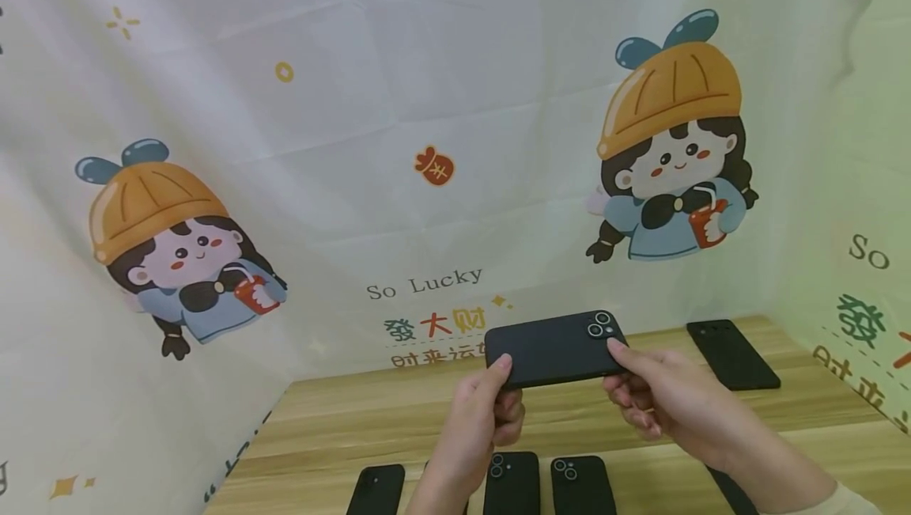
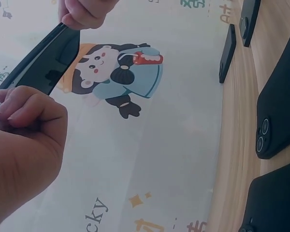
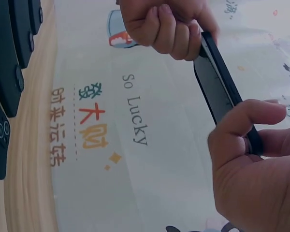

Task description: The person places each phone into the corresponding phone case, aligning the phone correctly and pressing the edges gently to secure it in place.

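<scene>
A black smartphone [image 1: 551, 350] is held sideways in the air, its back with round camera lenses facing the head camera. My left hand [image 1: 484, 412] grips its left end, thumb on the back and fingers curled beneath. On the right end, beside the lenses, my right hand [image 1: 665, 388] pinches it between thumb and curled fingers. Both wrist views show the phone's glossy front side, with the left hand [image 2: 31, 125] and the right hand [image 3: 251, 154] at opposite ends.
Several black phones lie on the wooden table [image 1: 356, 412], among them one phone [image 1: 376, 491] at front left and another phone [image 1: 733, 353] at back right. My left forearm partly covers one. A printed cloth [image 1: 498, 88] hangs behind and along the sides.
</scene>
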Motion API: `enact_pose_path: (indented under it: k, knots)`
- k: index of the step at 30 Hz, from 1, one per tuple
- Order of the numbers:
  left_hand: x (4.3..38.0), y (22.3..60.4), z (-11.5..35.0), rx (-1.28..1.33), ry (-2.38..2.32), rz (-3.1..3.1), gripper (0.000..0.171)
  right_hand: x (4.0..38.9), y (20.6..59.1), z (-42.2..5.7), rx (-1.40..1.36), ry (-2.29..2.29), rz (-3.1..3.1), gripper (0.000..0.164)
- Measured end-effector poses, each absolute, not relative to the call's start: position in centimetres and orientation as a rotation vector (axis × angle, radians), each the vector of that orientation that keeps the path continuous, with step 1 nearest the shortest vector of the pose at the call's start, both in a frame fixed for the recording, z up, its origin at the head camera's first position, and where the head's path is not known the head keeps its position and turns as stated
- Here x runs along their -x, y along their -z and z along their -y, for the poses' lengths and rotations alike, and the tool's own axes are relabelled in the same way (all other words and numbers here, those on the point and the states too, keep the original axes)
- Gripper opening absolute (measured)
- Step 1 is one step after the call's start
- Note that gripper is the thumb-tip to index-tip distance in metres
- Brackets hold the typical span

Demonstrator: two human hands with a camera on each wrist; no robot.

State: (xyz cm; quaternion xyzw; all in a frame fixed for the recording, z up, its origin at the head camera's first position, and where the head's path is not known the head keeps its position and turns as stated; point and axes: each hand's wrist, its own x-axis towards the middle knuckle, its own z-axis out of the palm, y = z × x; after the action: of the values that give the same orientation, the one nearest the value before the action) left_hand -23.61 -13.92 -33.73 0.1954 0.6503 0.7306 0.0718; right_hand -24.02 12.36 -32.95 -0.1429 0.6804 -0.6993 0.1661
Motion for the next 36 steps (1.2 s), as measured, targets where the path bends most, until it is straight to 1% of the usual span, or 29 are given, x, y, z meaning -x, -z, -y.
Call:
enact_pose_path:
  k: [7,14,18,23,27,32,36]
  knots:
    - [23.5,33.8,13.8,-0.615,-2.328,-1.819,0.049,23.4,32.9,-11.8,0.445,2.124,-1.816,0.049]
    - [23.4,34.2,13.8,-0.732,-2.406,-1.535,0.053,23.0,33.5,-11.3,0.605,2.257,-1.567,0.048]
    - [23.2,34.2,13.7,-0.762,-2.411,-1.48,0.053,22.9,33.7,-11.2,0.673,2.312,-1.445,0.05]
    - [23.1,34.0,13.6,-0.788,-2.413,-1.472,0.053,22.9,33.7,-11.2,0.696,2.339,-1.422,0.051]
    - [22.9,34.1,13.2,-0.808,-2.4,-1.496,0.052,22.6,33.3,-11.1,0.604,2.386,-1.534,0.051]
    - [22.8,34.3,12.6,-0.835,-2.381,-1.558,0.051,21.8,32.5,-10.4,0.346,2.384,-1.941,0.051]
    - [22.7,34.5,12.0,-0.819,-2.34,-1.669,0.049,21.6,31.9,-10.1,0.299,2.272,-2.173,0.047]
